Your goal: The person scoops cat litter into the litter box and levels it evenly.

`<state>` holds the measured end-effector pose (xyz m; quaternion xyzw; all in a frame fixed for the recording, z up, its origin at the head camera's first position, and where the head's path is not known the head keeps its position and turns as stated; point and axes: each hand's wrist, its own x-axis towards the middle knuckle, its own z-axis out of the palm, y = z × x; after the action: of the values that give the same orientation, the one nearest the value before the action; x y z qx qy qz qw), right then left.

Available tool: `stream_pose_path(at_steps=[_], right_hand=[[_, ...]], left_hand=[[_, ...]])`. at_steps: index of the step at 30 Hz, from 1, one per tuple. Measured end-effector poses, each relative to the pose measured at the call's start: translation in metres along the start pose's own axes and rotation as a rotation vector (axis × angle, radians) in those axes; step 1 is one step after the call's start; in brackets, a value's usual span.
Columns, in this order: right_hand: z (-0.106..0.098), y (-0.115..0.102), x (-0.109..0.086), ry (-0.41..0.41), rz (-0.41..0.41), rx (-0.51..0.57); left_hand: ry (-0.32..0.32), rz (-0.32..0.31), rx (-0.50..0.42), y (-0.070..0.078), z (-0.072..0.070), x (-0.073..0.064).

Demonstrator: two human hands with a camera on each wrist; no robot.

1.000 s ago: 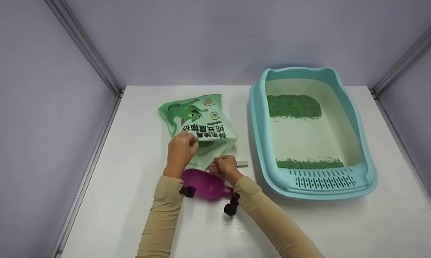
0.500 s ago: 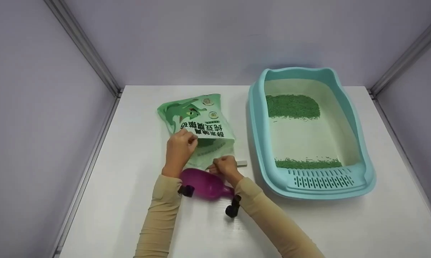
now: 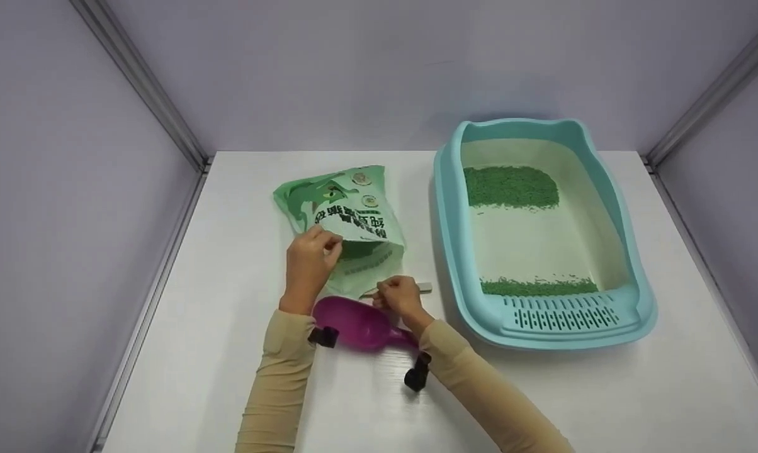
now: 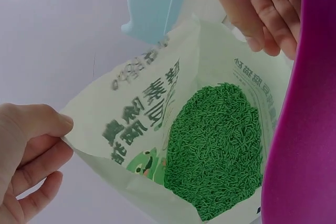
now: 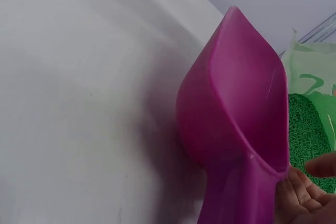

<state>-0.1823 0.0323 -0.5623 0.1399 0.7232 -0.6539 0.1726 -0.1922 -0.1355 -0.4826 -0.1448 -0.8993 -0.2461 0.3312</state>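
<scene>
A green and white bag of cat litter [image 3: 369, 217] lies on the table, its mouth spread toward me. Green pellets [image 4: 215, 150] show inside it. My left hand [image 3: 310, 261] pinches the upper lip of the mouth between thumb and fingers. My right hand [image 3: 401, 294] is by the lower lip; its thumb and loosely curled fingers stand apart in the right wrist view, with nothing seen held. Between my wrists and the bag lies a purple scoop [image 3: 354, 324], its bowl empty and its handle to the right, partly behind my right wrist.
At right stands a light blue litter box [image 3: 452, 245] with a slotted front step; green litter [image 3: 511, 187] lies at its back and front. A pale flat strip [image 3: 425, 287] shows beside my right hand. Walls enclose the table [image 3: 215, 352] at the back and sides.
The bag's upper lip has been lifted and folded back by my left hand, so its mouth gapes wider. My right hand has shifted slightly right, away from the lower lip.
</scene>
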Motion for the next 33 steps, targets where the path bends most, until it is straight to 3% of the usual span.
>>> stream_pose_path(at_steps=[8, 15, 23, 33], right_hand=[[-0.008, 0.004, -0.009, 0.004, -0.093, -0.118], [-0.018, 0.01, -0.02, -0.019, -0.267, -0.312], [-0.03, 0.02, -0.03, -0.018, -0.456, -0.442], [-0.045, 0.028, -0.041, 0.019, -0.545, -0.533]], left_hand=[[-0.01, -0.004, -0.001, 0.0, -0.001, -0.001], [-0.008, -0.001, -0.02, -0.001, -0.001, -0.001], [-0.021, -0.01, -0.044, -0.004, -0.001, -0.002], [-0.027, -0.015, -0.051, -0.004, 0.001, -0.004]])
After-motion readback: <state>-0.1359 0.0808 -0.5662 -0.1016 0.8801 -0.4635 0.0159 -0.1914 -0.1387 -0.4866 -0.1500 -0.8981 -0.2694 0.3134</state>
